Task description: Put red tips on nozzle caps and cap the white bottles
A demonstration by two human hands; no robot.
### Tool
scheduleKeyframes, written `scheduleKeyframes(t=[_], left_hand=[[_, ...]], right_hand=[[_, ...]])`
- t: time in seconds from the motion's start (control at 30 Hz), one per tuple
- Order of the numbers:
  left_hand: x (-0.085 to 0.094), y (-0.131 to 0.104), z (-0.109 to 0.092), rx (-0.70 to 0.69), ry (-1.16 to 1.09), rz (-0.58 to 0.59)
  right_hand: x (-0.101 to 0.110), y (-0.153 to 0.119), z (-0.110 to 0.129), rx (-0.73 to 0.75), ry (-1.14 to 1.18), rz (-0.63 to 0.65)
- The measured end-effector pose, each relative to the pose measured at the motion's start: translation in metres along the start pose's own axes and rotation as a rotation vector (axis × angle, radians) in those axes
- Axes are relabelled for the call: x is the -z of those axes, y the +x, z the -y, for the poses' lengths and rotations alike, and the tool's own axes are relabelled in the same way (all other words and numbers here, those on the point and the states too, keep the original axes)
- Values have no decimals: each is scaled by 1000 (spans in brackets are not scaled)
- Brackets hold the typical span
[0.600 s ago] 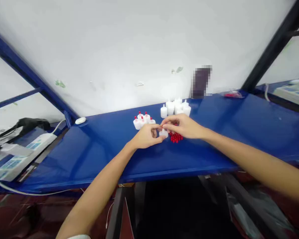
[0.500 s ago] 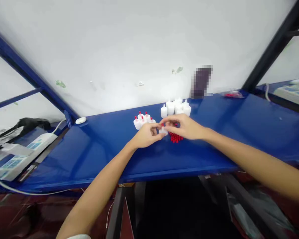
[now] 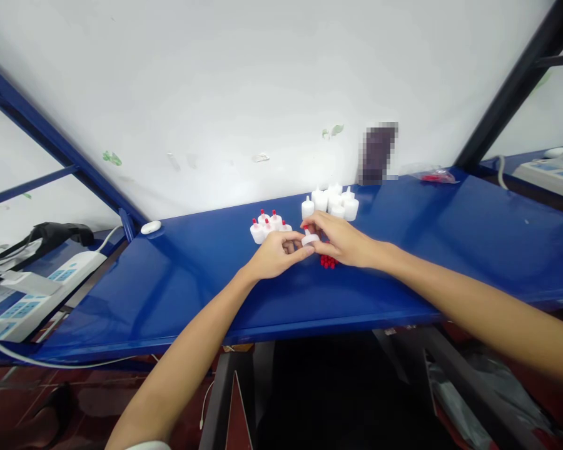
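Note:
Close together over the middle of the table are my left hand (image 3: 278, 255) and my right hand (image 3: 340, 240). A small white nozzle bottle (image 3: 310, 240) with a red cap (image 3: 306, 230) on its tip is held between them. The left thumb and fingers grip the bottle from the left, partly hiding its body. From the right, my right thumb rests at its side and the forefinger reaches the cap. Loose red caps (image 3: 328, 262) lie in a pile, partly under my right hand. Left of my hands stand several red-capped bottles (image 3: 258, 234); several uncapped white bottles (image 3: 351, 209) stand behind.
The blue table (image 3: 192, 281) runs along a white wall (image 3: 216, 94). A white oval object (image 3: 151, 227) lies at the back left, near a power strip (image 3: 56, 294) with cables. At the back right is a clear plastic bag (image 3: 434, 176) with red contents. Blue metal posts slant upward on the left.
My right forefinger and thumb have spread further apart around the bottle, and the right hand now covers more of the red cap pile. The left hand has barely moved.

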State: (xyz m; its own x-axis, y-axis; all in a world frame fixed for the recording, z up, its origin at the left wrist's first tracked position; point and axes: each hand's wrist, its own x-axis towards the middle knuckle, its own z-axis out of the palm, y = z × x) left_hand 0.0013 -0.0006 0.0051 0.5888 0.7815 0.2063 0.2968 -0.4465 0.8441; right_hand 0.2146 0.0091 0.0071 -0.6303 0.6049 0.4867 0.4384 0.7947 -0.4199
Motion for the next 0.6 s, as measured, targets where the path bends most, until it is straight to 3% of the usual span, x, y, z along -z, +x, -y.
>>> scheduleKeyframes(t=[0.2, 0.47, 0.53, 0.6], left_hand=[[-1, 2, 1, -42, 41, -140], [-6, 5, 6, -59, -132, -111], [-7, 6, 6, -83, -116, -178], [-4, 7, 8, -142, 44, -315]], right_hand=[[5, 1, 6, -55, 61, -49], [-1, -2, -2, 88, -73, -67], [0, -1, -2, 101, -169, -96], [4, 0, -1, 44, -245, -108]])
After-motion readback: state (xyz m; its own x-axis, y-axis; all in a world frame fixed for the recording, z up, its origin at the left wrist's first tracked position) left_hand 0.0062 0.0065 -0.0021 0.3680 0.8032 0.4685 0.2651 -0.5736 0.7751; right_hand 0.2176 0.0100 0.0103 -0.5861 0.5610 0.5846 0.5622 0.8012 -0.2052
